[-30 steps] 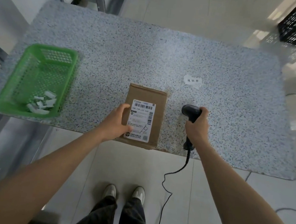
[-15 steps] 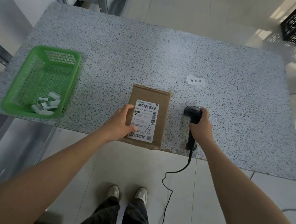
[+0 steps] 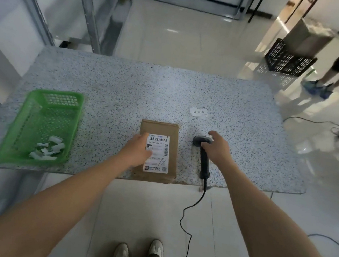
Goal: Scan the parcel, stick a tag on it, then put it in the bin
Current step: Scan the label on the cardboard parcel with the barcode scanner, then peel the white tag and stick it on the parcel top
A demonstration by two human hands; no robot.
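Note:
A brown cardboard parcel [image 3: 173,150] lies flat near the front edge of the speckled table [image 3: 126,92], its white shipping label [image 3: 159,159] facing up. My left hand [image 3: 137,152] rests on the parcel's left side, fingers over the label, holding it down. The black corded scanner [image 3: 204,165] lies on the table just right of the parcel. My right hand [image 3: 217,149] hovers against its head with the fingers spread loose. A small white tag [image 3: 198,112] lies on the table beyond the scanner. A green basket [image 3: 60,100] stands at the left.
The green basket holds several white paper scraps [image 3: 47,149]. The scanner's cable [image 3: 189,239] hangs off the front edge to the floor. A black crate [image 3: 287,62] and another person's legs [image 3: 330,76] are at the far right, with cables [image 3: 316,121] on the floor.
My right hand has laid the scanner down on the table and loosened its fingers from the handle. My left hand slid further onto the label. The camera tilted up.

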